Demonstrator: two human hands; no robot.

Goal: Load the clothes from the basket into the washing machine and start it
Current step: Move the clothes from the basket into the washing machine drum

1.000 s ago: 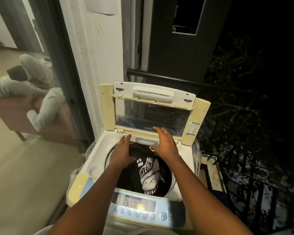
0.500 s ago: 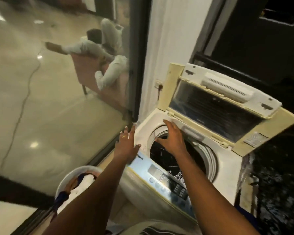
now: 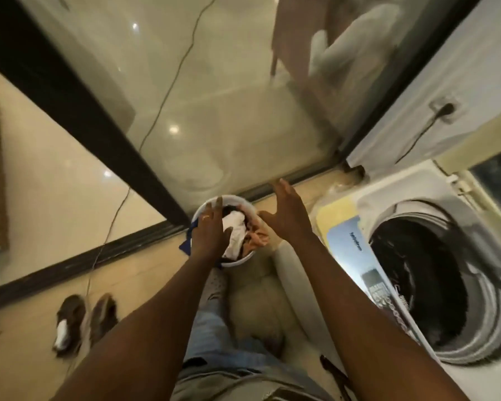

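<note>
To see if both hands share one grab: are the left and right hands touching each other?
Apart. The head view shows clothes between the left hand and the right hand.

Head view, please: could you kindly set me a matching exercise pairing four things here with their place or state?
1 round white plastic laundry basket
2 white top-loading washing machine
3 pair of dark brown shoes
4 black plug

A plugged in, upper right
B lower left of view
C holds mixed clothes
D drum exposed, dark clothes inside

Pairs: 1-C, 2-D, 3-B, 4-A.
</note>
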